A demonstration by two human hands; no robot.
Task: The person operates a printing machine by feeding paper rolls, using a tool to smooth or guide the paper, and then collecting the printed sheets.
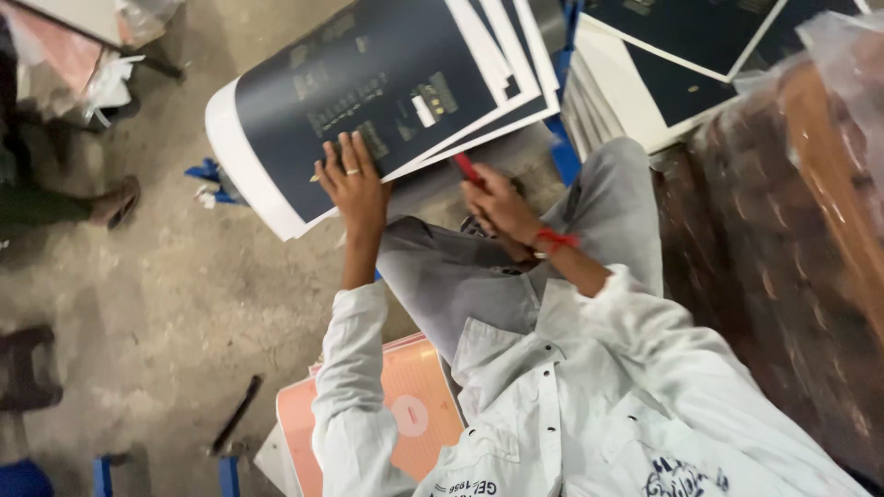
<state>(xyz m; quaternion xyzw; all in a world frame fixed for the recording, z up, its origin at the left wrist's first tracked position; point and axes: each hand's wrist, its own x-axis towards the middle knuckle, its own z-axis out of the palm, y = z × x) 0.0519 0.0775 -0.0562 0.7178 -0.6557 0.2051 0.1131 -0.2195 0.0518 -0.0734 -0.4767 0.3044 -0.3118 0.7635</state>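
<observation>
Navy printed sheets [368,87] pressed flat under left hand [354,184], fingers spread; right hand [493,202] clenches red tool [467,167]. Stacks [663,83] remain unprocessed.

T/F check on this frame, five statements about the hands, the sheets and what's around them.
1. The left hand lies flat on the top dark printed sheet. True.
2. The right hand holds a blue tool. False: the slim thing in it is a red tool.
3. The right wrist wears a red thread band. True.
4. The dark sheets are plain black to the edge. False: they have white borders, and the stack curls down at its near end.
5. An orange printed sheet lies on top of the dark stack. False: it lies low by the person's left side, near the concrete floor.
</observation>
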